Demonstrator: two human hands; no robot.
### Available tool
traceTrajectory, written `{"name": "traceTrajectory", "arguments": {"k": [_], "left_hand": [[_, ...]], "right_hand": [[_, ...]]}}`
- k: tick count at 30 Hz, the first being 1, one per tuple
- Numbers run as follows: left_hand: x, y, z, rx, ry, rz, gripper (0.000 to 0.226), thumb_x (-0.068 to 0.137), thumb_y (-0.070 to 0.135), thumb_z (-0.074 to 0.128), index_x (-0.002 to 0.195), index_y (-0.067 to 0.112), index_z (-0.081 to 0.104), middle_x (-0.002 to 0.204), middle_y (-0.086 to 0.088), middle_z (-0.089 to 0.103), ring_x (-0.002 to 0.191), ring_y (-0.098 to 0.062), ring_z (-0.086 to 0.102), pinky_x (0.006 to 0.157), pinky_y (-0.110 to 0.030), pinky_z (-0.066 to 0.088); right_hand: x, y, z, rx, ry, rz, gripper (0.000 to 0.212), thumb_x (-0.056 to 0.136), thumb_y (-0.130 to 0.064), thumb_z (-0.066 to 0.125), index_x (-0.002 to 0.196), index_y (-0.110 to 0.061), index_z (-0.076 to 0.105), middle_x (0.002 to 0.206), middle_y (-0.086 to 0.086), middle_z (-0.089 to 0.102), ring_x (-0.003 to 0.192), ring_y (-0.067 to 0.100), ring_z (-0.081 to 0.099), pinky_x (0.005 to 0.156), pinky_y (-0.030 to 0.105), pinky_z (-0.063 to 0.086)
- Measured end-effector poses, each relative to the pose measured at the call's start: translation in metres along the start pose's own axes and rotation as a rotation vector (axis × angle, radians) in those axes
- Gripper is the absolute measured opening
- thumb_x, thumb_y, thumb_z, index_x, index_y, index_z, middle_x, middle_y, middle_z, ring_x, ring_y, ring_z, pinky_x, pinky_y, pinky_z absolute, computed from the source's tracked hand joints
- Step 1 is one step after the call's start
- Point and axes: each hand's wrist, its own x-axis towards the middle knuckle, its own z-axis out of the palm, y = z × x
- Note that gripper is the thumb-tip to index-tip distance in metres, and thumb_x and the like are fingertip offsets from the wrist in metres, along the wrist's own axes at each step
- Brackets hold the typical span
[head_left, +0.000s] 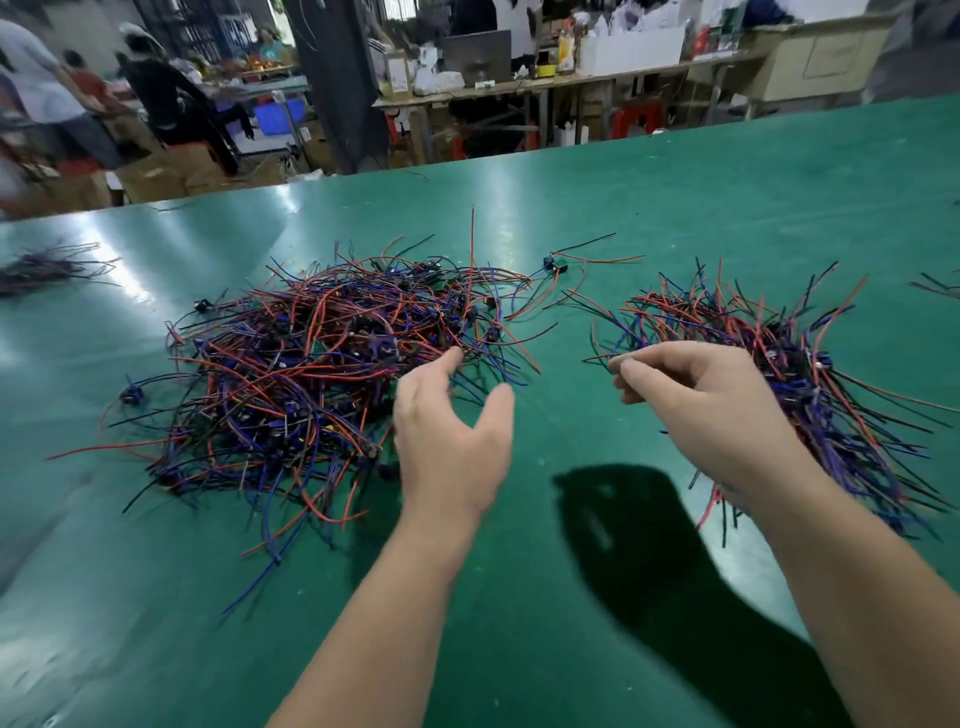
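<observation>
A green counter filled most of the view, with a workshop of benches and people blurred beyond its far edge. On its left-centre part lay the large heap of wires, a loose tangle of red, blue and black leads with small dark parts fixed among them. To the right, apart from the heap, lay the smaller pile of wires, its leads running more nearly one way.

The left hand was held above the counter at the near right edge of the large heap. It was open, with fingers spread and thumb set wide, and it gripped nothing. Its forefinger reached the outermost strands of the heap.

The right hand was raised in front of the smaller pile, its forearm crossing that pile's near side. Its fingers were curled and the thumb and forefinger tips were drawn together beside a thin dark strand. Whether they held that strand cannot be told.

A small bundle of wires lay blurred at the far left. A single wired part lay alone between the two piles, towards the far side.
</observation>
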Motion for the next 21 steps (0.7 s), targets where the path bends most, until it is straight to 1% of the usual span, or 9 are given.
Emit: {"name": "traceTrajectory", "arguments": {"k": [3, 5, 7, 11, 13, 15, 17, 19, 21], "left_hand": [[-0.022, 0.014, 0.011, -0.092, -0.167, 0.238, 0.034, 0.074, 0.023, 0.061, 0.105, 0.014, 0.069, 0.103, 0.002, 0.061, 0.096, -0.002, 0.055, 0.088, -0.011, 0.039], [-0.034, 0.016, 0.018, -0.075, -0.315, 0.409, 0.023, 0.073, 0.014, 0.064, 0.094, 0.011, 0.073, 0.095, 0.0, 0.063, 0.092, -0.006, 0.058, 0.087, -0.011, 0.04], [-0.041, 0.015, 0.022, -0.054, -0.449, 0.512, 0.022, 0.073, 0.011, 0.064, 0.092, 0.01, 0.074, 0.094, -0.003, 0.064, 0.093, -0.013, 0.06, 0.09, -0.017, 0.043], [-0.043, 0.013, 0.022, -0.119, -0.475, 0.53, 0.016, 0.073, 0.01, 0.066, 0.086, 0.011, 0.074, 0.087, -0.001, 0.063, 0.086, -0.011, 0.061, 0.084, -0.017, 0.044], [-0.04, 0.013, 0.021, -0.208, -0.449, 0.403, 0.008, 0.076, 0.015, 0.064, 0.072, 0.017, 0.07, 0.075, 0.004, 0.065, 0.074, -0.007, 0.06, 0.073, -0.018, 0.045], [-0.036, 0.014, 0.022, -0.311, -0.436, 0.129, 0.025, 0.08, 0.026, 0.058, 0.056, 0.019, 0.06, 0.065, -0.001, 0.067, 0.064, -0.022, 0.06, 0.065, -0.03, 0.048], [-0.029, 0.015, 0.023, -0.407, -0.452, -0.178, 0.043, 0.088, 0.031, 0.054, 0.047, 0.018, 0.055, 0.064, -0.007, 0.07, 0.059, -0.026, 0.059, 0.062, -0.03, 0.049], [-0.024, 0.016, 0.024, -0.481, -0.523, -0.359, 0.041, 0.097, 0.024, 0.047, 0.059, 0.018, 0.061, 0.074, -0.008, 0.072, 0.056, -0.02, 0.061, 0.058, -0.023, 0.048], [-0.022, 0.018, 0.023, -0.516, -0.578, -0.396, 0.026, 0.099, 0.022, 0.042, 0.089, 0.019, 0.065, 0.091, -0.003, 0.072, 0.061, -0.012, 0.065, 0.06, -0.02, 0.046]], "right_hand": [[-0.003, -0.004, 0.01, 0.418, -0.172, 0.196, 0.011, 0.091, -0.021, 0.058, 0.089, -0.018, 0.068, 0.077, 0.004, 0.072, 0.067, 0.014, 0.065, 0.061, 0.021, 0.047], [-0.005, -0.003, 0.012, 0.542, -0.231, 0.247, 0.017, 0.082, -0.024, 0.064, 0.096, -0.014, 0.066, 0.083, 0.009, 0.071, 0.069, 0.018, 0.064, 0.062, 0.024, 0.049], [-0.006, -0.002, 0.01, 0.538, -0.239, 0.254, 0.019, 0.077, -0.011, 0.069, 0.095, -0.009, 0.066, 0.084, 0.013, 0.07, 0.065, 0.016, 0.061, 0.056, 0.021, 0.049], [-0.006, -0.004, 0.007, 0.564, -0.22, 0.285, 0.022, 0.07, 0.009, 0.069, 0.088, -0.004, 0.066, 0.075, 0.01, 0.069, 0.058, 0.011, 0.064, 0.046, 0.016, 0.047], [-0.005, -0.005, 0.007, 0.68, -0.198, 0.278, 0.028, 0.06, 0.006, 0.07, 0.086, -0.003, 0.064, 0.07, 0.008, 0.069, 0.059, 0.013, 0.067, 0.05, 0.015, 0.049], [-0.004, -0.008, 0.007, 0.78, -0.193, 0.273, 0.03, 0.055, 0.002, 0.067, 0.085, -0.003, 0.064, 0.067, 0.005, 0.069, 0.061, 0.015, 0.069, 0.054, 0.014, 0.049], [-0.004, -0.009, 0.007, 0.874, -0.2, 0.279, 0.029, 0.056, 0.003, 0.065, 0.084, -0.004, 0.064, 0.07, 0.006, 0.071, 0.062, 0.016, 0.069, 0.055, 0.014, 0.05], [-0.004, -0.011, 0.005, 0.953, -0.226, 0.283, 0.025, 0.058, 0.004, 0.063, 0.081, -0.005, 0.067, 0.074, 0.009, 0.072, 0.063, 0.017, 0.07, 0.056, 0.016, 0.052], [-0.005, -0.012, 0.004, 0.997, -0.274, 0.269, 0.022, 0.06, 0.005, 0.061, 0.074, -0.008, 0.073, 0.076, 0.009, 0.072, 0.064, 0.017, 0.07, 0.056, 0.018, 0.053]]}}
